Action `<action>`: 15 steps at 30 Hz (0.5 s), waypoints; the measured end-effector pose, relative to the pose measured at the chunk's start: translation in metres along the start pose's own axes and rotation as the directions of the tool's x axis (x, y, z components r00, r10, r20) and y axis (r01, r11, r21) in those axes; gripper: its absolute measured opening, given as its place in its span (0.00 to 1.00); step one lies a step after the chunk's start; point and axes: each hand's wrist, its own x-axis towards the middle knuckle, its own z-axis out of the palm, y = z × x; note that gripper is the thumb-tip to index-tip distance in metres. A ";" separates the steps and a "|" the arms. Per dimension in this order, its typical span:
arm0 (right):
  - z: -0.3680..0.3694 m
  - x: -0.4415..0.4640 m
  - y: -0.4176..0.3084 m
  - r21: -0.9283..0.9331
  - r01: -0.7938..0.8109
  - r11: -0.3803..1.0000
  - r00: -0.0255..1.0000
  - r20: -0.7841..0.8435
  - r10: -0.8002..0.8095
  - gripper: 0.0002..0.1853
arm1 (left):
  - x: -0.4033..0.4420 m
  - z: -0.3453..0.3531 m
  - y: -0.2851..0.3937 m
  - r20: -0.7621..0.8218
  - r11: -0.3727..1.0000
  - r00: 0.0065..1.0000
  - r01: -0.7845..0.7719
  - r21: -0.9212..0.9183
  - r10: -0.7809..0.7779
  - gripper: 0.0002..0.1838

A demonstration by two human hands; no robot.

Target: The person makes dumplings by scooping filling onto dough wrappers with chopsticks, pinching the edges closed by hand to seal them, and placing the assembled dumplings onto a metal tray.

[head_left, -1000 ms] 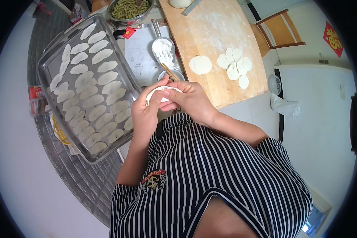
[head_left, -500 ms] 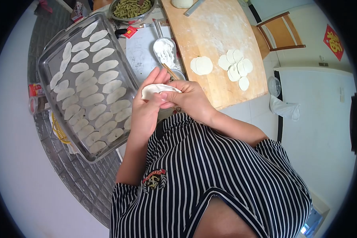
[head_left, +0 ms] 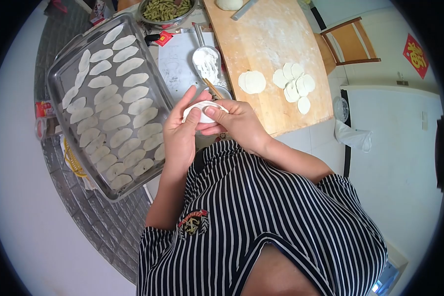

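A folded white dumpling (head_left: 200, 112) is held between both hands, in front of the striped shirt. My left hand (head_left: 181, 129) is closed on its left end, with the thumb on top. The thumb and fingers of my right hand (head_left: 236, 121) pinch its right side. Just beyond the hands is a bowl (head_left: 224, 92) with chopsticks (head_left: 212, 88) leaning in it, partly hidden by the fingers. At the left, a metal tray (head_left: 159, 84) holds several rows of shaped dumplings (head_left: 144, 117). Round wrappers (head_left: 254, 82) lie on the wooden board (head_left: 251, 44), with another group (head_left: 303, 85) further right.
A metal scoop of flour (head_left: 205, 60) rests on white paper (head_left: 175, 61) beyond the hands. Behind are a bowl of green pods (head_left: 166, 11), a dough ball (head_left: 229, 4) and a grey-bladed tool (head_left: 244, 10). A wooden chair (head_left: 350, 41) stands past the board.
The fingers have shifted along the dumpling's edge. My left fingers, raised half a second ago, are slightly more curled, and both thumbs now press on top of it.
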 end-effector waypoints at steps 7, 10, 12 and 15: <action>0.002 0.000 -0.001 -0.012 -0.014 1.000 1.000 -0.004 0.014 0.16 | 0.001 -0.003 -0.003 -0.031 0.988 0.999 0.015 -0.156 -0.020 0.21; 0.002 0.002 -0.001 0.005 -0.020 1.000 1.000 0.017 0.020 0.17 | 0.003 -0.012 -0.007 -0.012 0.985 0.999 0.028 -0.171 -0.030 0.21; -0.001 0.003 0.000 0.006 -0.028 1.000 0.999 0.018 0.028 0.17 | 0.004 -0.010 -0.007 -0.032 0.955 0.997 0.060 -0.292 -0.073 0.21; -0.005 0.008 0.009 0.036 0.031 0.999 0.998 0.051 -0.032 0.18 | 0.002 -0.005 -0.005 -0.015 0.972 0.999 0.046 -0.231 -0.051 0.21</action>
